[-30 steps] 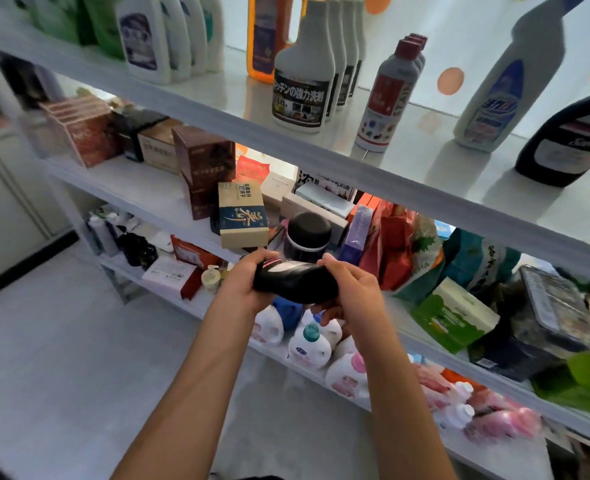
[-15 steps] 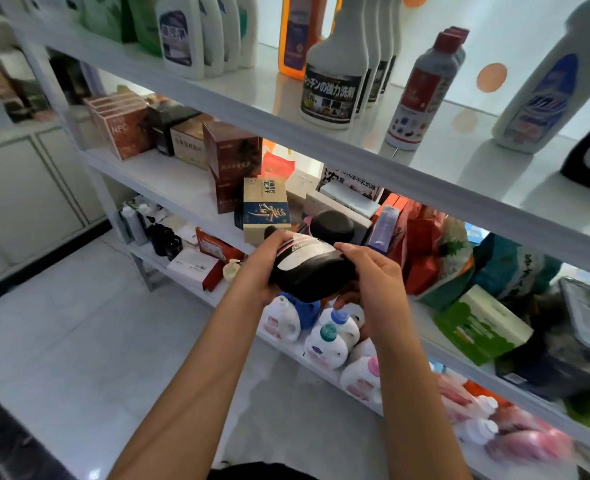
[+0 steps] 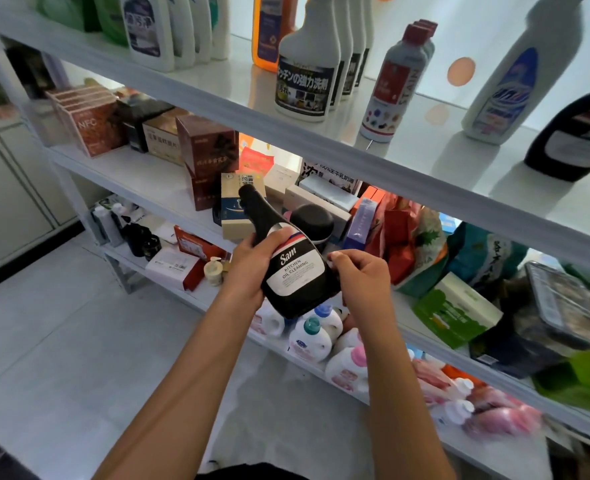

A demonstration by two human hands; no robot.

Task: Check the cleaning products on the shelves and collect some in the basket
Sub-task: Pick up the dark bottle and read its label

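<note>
I hold a black bottle with a white label reading "Sam Kitchen Oil Cleaning" in front of the shelves, its neck tilted up and to the left. My left hand grips its left side with the thumb over the label's top. My right hand pinches the bottle's right edge near the base. The label faces me. No basket is in view.
The top shelf carries white spray bottles, a grey red-capped bottle, a white bottle and another black bottle. Boxes and packets fill the middle shelf. Small white bottles stand lower down. White floor lies left.
The bottle has turned from lying sideways between both hands to nearly upright, with its label now facing me. My view has moved closer to the shelves.
</note>
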